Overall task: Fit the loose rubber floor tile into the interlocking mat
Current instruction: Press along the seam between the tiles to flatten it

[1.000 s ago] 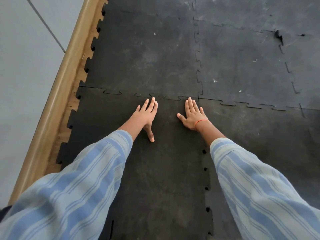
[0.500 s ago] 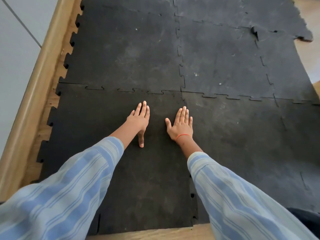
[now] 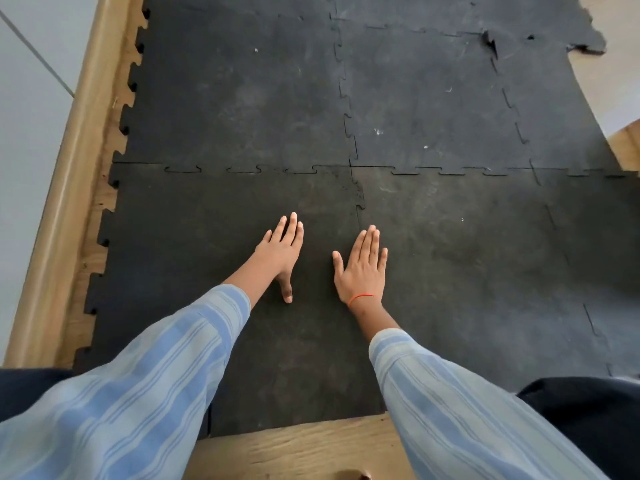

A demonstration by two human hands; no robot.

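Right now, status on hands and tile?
Left hand and right hand flat, open on near-left tile. Far seam looks meshed. Nothing in the way.

Both flat hands drawn back from the far seam, left hand [image 3: 282,251], right hand [image 3: 362,268], wooden floor [image 3: 294,448] newly showing.

We see the black rubber tile [image 3: 194,271] lying flat at the near left of the mat [image 3: 433,98], its toothed far and right edges meshed with neighbouring tiles, its left teeth free over the wooden floor.
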